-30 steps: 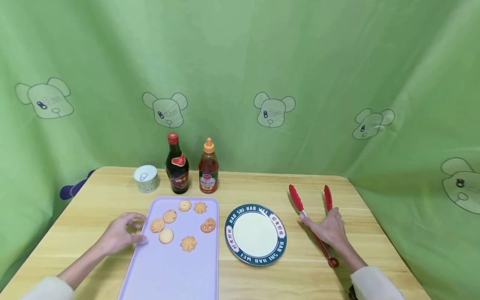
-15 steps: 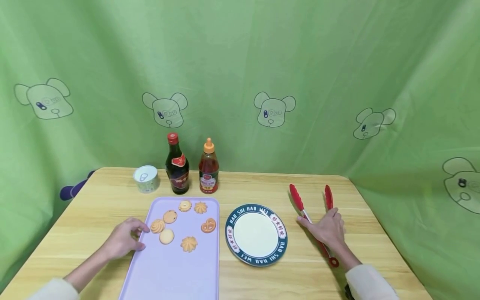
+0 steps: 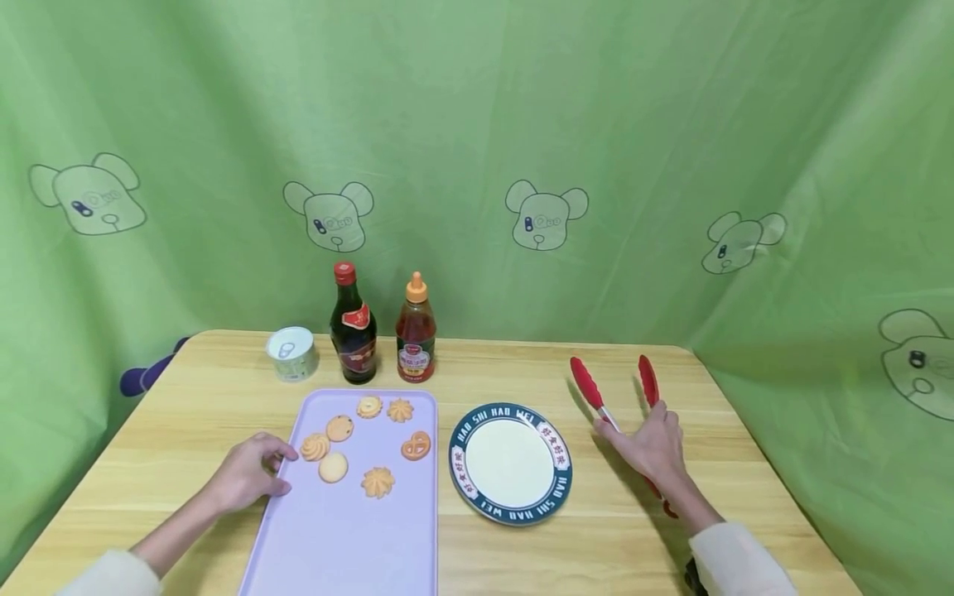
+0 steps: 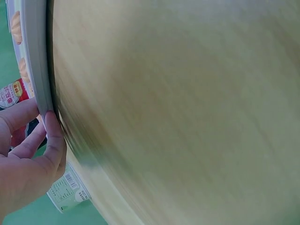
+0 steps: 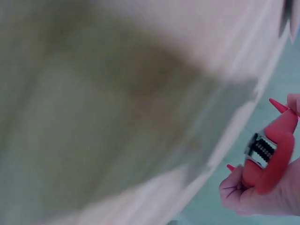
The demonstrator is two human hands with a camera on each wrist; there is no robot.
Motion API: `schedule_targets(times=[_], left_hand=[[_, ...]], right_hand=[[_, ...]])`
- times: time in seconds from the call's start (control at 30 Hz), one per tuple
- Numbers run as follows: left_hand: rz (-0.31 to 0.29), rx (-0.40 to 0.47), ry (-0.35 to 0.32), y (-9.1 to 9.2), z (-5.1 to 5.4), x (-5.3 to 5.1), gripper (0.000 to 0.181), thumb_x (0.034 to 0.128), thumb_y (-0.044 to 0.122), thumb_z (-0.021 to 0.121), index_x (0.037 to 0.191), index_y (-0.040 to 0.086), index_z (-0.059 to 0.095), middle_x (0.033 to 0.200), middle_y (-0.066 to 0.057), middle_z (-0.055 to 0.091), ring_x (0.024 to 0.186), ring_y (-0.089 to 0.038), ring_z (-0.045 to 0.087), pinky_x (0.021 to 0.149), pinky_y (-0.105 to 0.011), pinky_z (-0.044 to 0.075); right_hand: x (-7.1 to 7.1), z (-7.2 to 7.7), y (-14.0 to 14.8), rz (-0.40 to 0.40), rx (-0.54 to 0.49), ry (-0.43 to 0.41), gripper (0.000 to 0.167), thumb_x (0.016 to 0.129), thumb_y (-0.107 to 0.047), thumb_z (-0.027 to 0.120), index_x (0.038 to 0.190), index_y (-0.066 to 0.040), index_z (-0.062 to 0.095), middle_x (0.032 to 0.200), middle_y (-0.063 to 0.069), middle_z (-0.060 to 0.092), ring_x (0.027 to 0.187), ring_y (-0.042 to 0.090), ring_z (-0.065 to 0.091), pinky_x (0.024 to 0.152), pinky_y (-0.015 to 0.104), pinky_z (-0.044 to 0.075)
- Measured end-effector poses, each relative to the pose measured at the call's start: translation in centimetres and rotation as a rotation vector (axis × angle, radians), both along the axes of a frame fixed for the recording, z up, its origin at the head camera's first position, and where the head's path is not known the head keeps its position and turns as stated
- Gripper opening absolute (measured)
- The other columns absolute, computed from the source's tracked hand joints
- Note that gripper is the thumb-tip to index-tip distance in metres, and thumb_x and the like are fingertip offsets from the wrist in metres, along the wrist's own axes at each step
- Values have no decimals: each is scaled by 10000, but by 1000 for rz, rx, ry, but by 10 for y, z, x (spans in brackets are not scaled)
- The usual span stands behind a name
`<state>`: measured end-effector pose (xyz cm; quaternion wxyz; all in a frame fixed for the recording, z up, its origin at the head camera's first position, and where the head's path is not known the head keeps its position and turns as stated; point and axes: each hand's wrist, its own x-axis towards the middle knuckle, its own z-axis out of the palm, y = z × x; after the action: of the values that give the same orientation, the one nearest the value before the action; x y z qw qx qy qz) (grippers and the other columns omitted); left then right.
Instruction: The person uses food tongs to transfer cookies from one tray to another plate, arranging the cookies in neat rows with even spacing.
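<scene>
Left hand [image 3: 246,473] pinches the left rim of the purple tray [image 3: 339,546], thumb and fingers on it; wrist view backs that up. Right hand [image 3: 654,447] grips the tongs [image 3: 587,383], fingers wrapped round the arms, red tips spread wide and pointing away from the person. Tongs look clear of the table [image 3: 514,571], judging by the shadows; can't confirm how high.

Seven cookies [image 3: 378,482] lie toward the far end of the tray, one pretzel-shaped. Plate [image 3: 510,463] sits just beside the tray, between it and the tongs. Can and two bottles stand behind, not in play.

My read: tool-pickup step, tray being steadied. No cookie between the tips yet.

Next move calls for swinging the tongs left over the plate, tips kept apart, then a light squeeze; cookies look brittle. Watch the touching ones at tray left: easy to nudge a neighbour.
</scene>
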<state>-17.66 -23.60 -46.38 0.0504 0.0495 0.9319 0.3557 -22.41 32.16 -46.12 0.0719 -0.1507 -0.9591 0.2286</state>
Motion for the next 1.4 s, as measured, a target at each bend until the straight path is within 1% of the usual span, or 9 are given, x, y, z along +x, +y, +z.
schedule_targets(times=[0.1,0.2,0.43,0.53,0.63,0.83,1.0,1.13,1.4], left_hand=[[-4,1,4,0,0,0,387,603,1,794,969,12,671,917,-64,585,805,-165,529,659,-225,440],[-8,-1,4,-1,0,-1,386,608,3,795,973,8,670,908,-59,582,801,-163,525,655,-226,435],[-11,0,-5,-1,1,-1,383,616,7,794,978,10,670,890,-55,572,795,-165,518,652,-233,430],[-13,-3,-7,-1,2,-2,389,614,8,794,983,8,668,897,-60,572,797,-168,520,664,-251,433],[-12,-4,-9,-2,2,-3,398,609,7,794,986,6,666,906,-68,575,798,-171,524,676,-274,438],[-8,6,-10,-1,1,-2,423,598,7,796,1000,-2,661,888,-66,570,791,-168,521,674,-272,439],[-7,4,-16,0,1,-1,426,599,3,793,1003,-3,658,882,-65,566,785,-168,516,674,-273,437],[-7,2,-20,0,2,0,430,597,0,792,1005,-6,657,883,-67,565,787,-168,516,665,-255,433],[0,6,-32,1,5,-2,440,588,-12,792,1007,-14,655,906,-87,578,797,-180,531,664,-258,447]], right_hand=[[-1,9,-2,44,19,7,1190,698,-673,674,1388,168,190,1214,370,387,1007,458,454,802,564,469],[0,19,-5,100,39,8,1256,678,-719,657,1421,155,148,1260,370,376,1032,461,472,831,583,477],[1,38,-18,206,40,48,1229,662,-722,670,1427,115,196,1273,323,421,1067,442,493,841,603,475],[-2,46,-25,266,52,82,1181,658,-697,696,1409,104,260,1183,289,476,991,397,515,750,517,506],[-6,54,-35,334,67,98,1129,643,-680,720,1371,93,335,1087,238,501,906,329,505,654,386,472],[-7,67,-55,438,106,48,1177,582,-714,735,1375,73,364,1119,225,532,931,308,534,716,424,510],[-8,68,-71,525,100,9,1079,574,-664,775,1331,31,447,1041,145,565,882,247,511,691,351,466],[-9,70,-86,586,90,-26,1060,579,-659,777,1352,-10,453,1068,111,580,913,235,520,753,386,490],[-9,78,-114,664,93,-102,1028,588,-559,828,1392,-55,433,1295,120,562,1160,283,543,967,497,467]])
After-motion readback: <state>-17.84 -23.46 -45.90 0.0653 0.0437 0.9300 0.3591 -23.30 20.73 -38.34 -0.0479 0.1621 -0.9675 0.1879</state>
